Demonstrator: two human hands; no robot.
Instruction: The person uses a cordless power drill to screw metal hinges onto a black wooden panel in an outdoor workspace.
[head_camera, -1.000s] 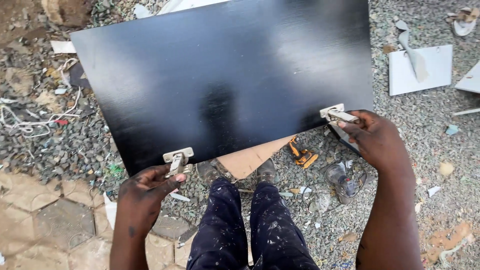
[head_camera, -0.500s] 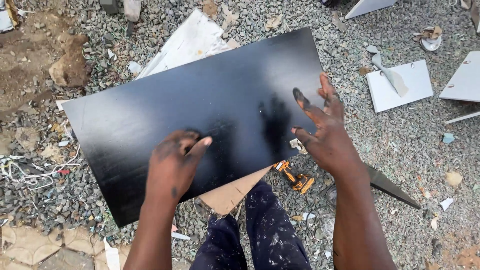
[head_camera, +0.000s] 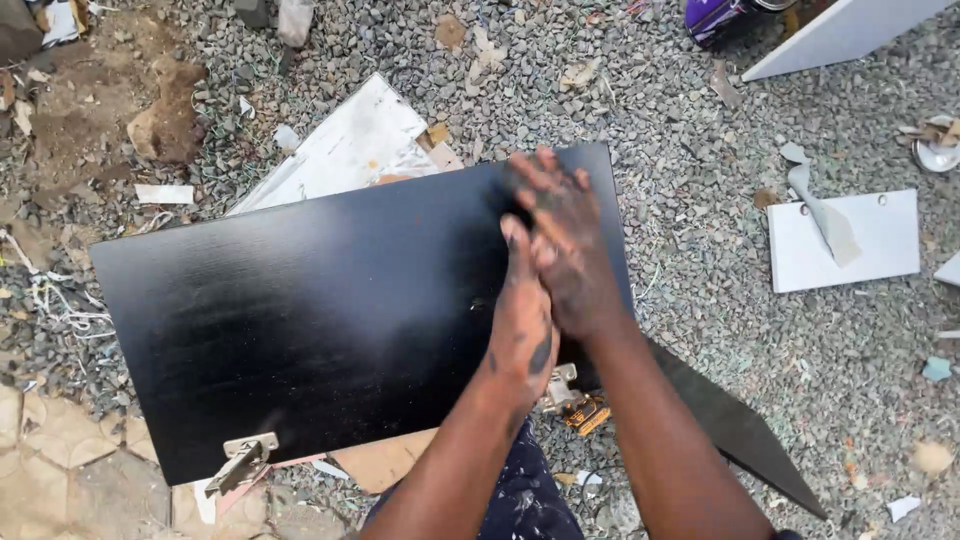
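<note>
Hands pressed palm to palm, left hand (head_camera: 522, 310) against right hand (head_camera: 565, 250), gripping nothing, hover above a glossy black rectangular wooden panel (head_camera: 330, 310) lying flat on grey gravel (head_camera: 690, 120), where grit could scratch its finish.

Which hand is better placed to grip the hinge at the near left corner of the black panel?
Left. The left hand lies nearer the hinge; the right hand is further up the panel, pressed against the left.
</note>
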